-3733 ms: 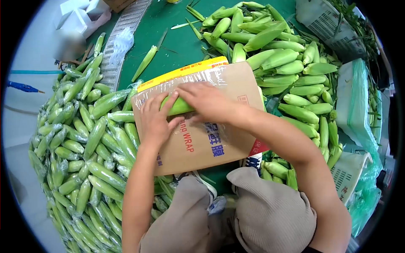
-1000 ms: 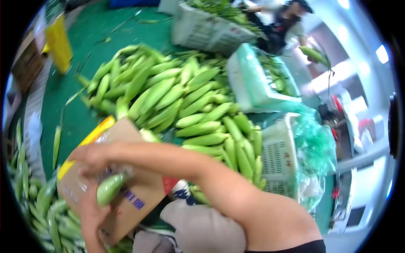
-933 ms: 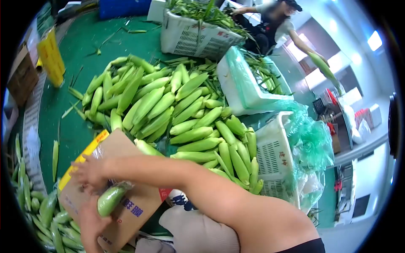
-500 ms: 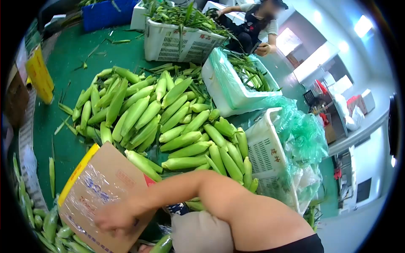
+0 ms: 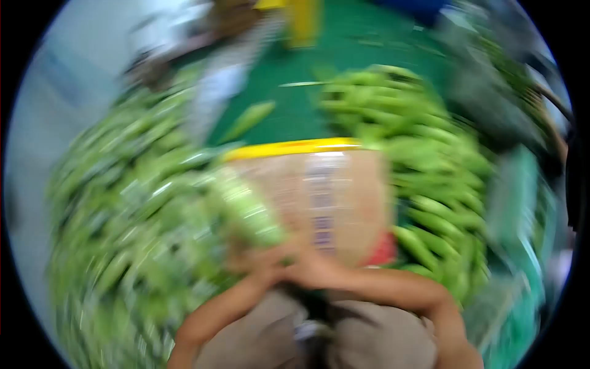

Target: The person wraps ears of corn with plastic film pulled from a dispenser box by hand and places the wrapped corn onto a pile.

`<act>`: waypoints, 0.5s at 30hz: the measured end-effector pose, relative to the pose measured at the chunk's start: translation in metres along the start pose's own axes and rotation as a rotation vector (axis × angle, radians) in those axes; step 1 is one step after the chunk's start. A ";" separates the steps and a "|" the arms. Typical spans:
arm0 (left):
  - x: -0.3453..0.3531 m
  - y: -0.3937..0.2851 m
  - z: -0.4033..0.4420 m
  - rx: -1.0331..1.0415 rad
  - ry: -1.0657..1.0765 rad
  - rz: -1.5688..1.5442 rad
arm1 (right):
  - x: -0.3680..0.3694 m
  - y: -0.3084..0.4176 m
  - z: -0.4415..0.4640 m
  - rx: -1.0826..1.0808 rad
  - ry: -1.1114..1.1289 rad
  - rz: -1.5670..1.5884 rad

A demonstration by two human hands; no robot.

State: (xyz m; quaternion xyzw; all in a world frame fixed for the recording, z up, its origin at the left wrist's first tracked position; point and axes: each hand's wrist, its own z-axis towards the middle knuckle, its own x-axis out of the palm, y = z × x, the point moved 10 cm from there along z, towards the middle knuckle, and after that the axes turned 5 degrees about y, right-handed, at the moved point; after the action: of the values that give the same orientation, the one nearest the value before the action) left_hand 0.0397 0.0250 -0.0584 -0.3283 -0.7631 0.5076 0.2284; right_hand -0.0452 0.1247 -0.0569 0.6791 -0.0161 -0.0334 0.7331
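Observation:
My left hand (image 5: 261,259) is closed around the lower end of an ear of corn (image 5: 251,208) in its green husk; glossy streaks on it look like clear plastic wrap. Right against it is my right hand (image 5: 314,265), near the same end of the ear, its fingers smeared by motion. Both hands are low in front of me, above my knees, at the near side of a brown cardboard box (image 5: 356,197) with a yellow edge strip. The ear slants up and left over the box's left part.
A large heap of glossy, wrapped corn (image 5: 141,234) spreads on the left. Another pile of green-husked corn (image 5: 424,154) lies on the right on the green floor (image 5: 369,24). A crate with green plastic (image 5: 522,203) stands farther right. One loose ear (image 5: 249,120) lies beyond the box.
My view has swung left, bringing the wrapped heap into sight. My right hand has left the box top and come together with my left hand at the ear of corn.

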 end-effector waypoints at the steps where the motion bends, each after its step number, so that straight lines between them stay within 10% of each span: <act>1: 0.006 0.003 -0.002 0.039 -0.059 -0.089 | 0.001 0.005 0.009 0.070 0.036 0.022; 6: -0.117 -0.042 -0.001 0.298 -0.156 -0.682 | -0.025 0.008 -0.037 0.357 0.186 -0.053; 11: -0.425 -0.234 -0.079 1.285 -1.101 -0.684 | -0.165 -0.044 -0.122 0.356 -0.417 -0.172; 15: -0.355 -0.219 -0.044 1.134 -0.696 -0.093 | -0.284 -0.118 -0.218 0.350 -0.798 -0.310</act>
State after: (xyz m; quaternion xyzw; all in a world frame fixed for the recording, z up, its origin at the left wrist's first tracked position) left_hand 0.2521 -0.2672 0.1555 0.0590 -0.4207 0.8963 0.1275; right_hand -0.3164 0.3530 -0.1847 0.7212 -0.2006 -0.3980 0.5304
